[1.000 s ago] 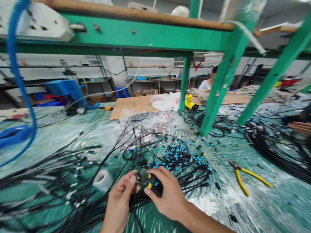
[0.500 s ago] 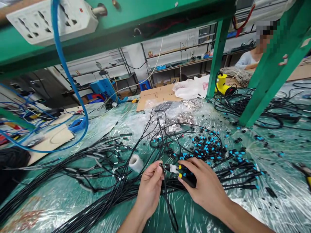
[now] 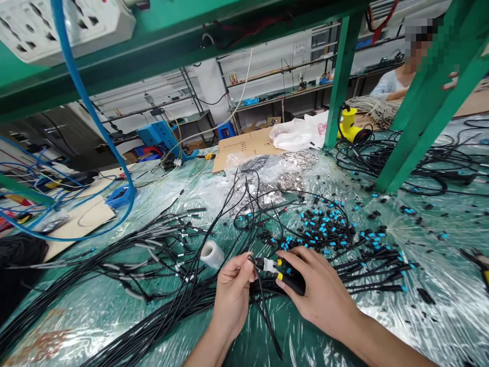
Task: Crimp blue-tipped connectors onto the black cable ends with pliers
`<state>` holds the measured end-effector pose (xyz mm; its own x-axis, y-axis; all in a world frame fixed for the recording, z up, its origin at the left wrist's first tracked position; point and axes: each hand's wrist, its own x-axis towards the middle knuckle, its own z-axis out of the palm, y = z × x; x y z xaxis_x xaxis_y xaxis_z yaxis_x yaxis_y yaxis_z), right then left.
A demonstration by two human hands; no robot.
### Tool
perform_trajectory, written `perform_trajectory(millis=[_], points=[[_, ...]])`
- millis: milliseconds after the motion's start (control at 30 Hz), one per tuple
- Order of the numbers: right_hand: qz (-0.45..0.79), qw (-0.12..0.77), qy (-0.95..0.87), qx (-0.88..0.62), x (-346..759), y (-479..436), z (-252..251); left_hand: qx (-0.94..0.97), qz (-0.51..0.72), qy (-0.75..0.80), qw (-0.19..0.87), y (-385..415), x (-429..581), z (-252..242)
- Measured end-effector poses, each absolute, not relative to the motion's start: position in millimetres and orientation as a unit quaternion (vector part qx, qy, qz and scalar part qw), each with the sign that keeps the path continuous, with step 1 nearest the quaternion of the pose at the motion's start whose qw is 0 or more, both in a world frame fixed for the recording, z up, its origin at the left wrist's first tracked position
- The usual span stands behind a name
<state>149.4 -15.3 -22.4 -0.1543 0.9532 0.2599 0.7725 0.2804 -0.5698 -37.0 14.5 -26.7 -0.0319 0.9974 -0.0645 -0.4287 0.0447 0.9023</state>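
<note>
Between thumb and fingers, my left hand pinches a black cable near its end; the rest of the cable hangs down over the plastic-covered table. My right hand is wrapped round a pair of cutting pliers with black and yellow handles. The jaws of the pliers point left and meet the cable end at my left fingertips; whether they bite on it I cannot tell. Under and behind both hands runs a thick bundle of black cables. Behind my right hand lies a heap of small black and blue connectors.
A white roll stands left of my hands. Silvery metal parts and cardboard lie farther back. A green post rises at the right, and a blue hose hangs at the left. A person sits at the back right.
My right hand and the pliers have shifted slightly left, with the jaws nearer my left fingertips. The hanging cable has swung a little. The whole view has tilted slightly.
</note>
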Motion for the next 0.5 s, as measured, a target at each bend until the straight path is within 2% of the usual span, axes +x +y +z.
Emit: perform_trajectory(millis=[200,500], points=[[0.186,0.279,-0.740,-0.583,148.1,-17.1,-19.4,0.397,0.605,0.446,0.527,12.2,-36.7,-27.7],[0.153,0.267,-0.733,-0.607,152.1,-18.6,-5.7,0.408,0.568,0.506,0.504,12.8,-44.9,-20.5]])
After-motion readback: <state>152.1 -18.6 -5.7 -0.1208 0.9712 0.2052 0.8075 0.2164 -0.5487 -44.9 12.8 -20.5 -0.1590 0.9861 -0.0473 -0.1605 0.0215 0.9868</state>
